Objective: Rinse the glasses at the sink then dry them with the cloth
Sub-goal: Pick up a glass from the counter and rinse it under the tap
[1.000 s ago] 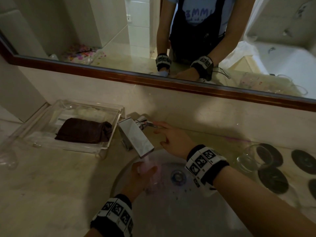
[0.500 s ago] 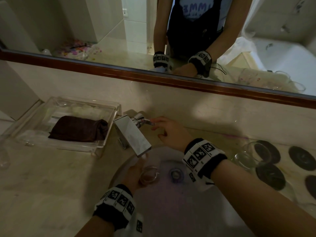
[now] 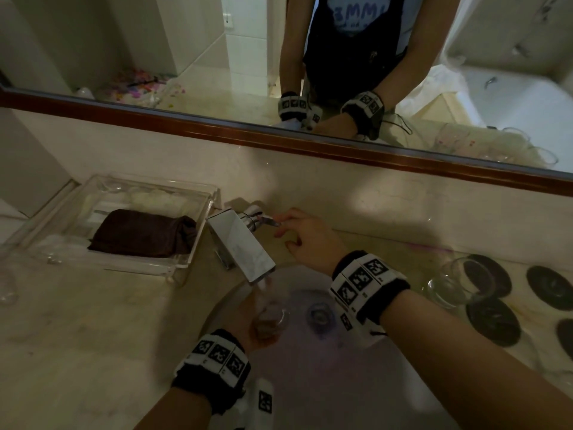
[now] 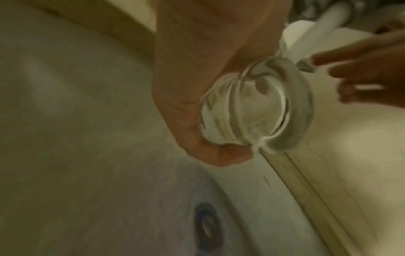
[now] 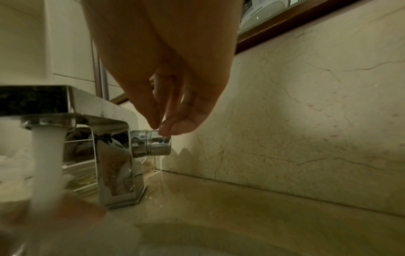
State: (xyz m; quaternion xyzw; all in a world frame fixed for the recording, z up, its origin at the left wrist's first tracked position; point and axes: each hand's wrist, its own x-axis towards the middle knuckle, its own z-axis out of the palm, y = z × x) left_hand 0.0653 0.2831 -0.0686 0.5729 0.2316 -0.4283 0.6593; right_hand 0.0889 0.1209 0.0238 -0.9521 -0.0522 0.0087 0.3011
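My left hand (image 3: 252,328) grips a clear glass (image 3: 273,318) low in the sink (image 3: 310,392), under the chrome faucet's (image 3: 240,243) spout. Seen from the left wrist, the glass (image 4: 252,112) lies tilted in my left hand (image 4: 197,90), and white water (image 4: 317,34) falls on its rim. My right hand (image 3: 305,240) pinches the faucet's small lever (image 3: 269,222) between thumb and fingertip. From the right wrist, the right hand (image 5: 163,127) sits on top of that lever (image 5: 161,138) while the stream (image 5: 48,164) runs. A folded dark cloth (image 3: 142,237) lies in a clear tray (image 3: 201,198) left of the faucet.
Another clear glass (image 3: 455,283) stands on the counter right of the sink, among several dark round coasters (image 3: 493,318). A wood-framed mirror (image 3: 279,135) runs along the wall behind. The drain (image 3: 319,315) sits in the basin's middle. Beige counter spreads to the left.
My left hand drew the glass down out from under the spout, then brought it back under the running stream. My right hand has stayed at the faucet lever.
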